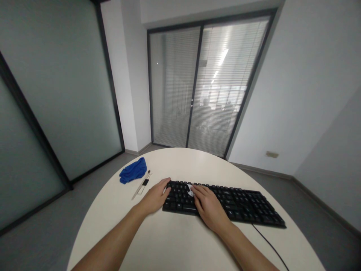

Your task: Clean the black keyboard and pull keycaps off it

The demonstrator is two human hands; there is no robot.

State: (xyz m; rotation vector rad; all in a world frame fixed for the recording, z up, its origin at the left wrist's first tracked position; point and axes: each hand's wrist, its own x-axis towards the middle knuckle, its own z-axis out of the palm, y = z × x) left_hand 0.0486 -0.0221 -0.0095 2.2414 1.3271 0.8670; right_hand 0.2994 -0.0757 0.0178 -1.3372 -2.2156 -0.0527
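Note:
A black keyboard [242, 203] lies across the round pale table [160, 237]. At its left end, my left hand [156, 195] rests against the edge, thumb and fingers apart, holding nothing. My right hand [207, 205] is over the keys left of the keyboard's middle, with its fingers closed on a small white wipe [190, 191] pressed to the keys. Part of the wipe is hidden under the fingers.
A crumpled blue cloth [133, 171] lies at the table's back left. Beside it are a thin brush [140, 185] and a slim tool with a black band [145, 182]. The keyboard's black cable [270, 244] runs off the front right.

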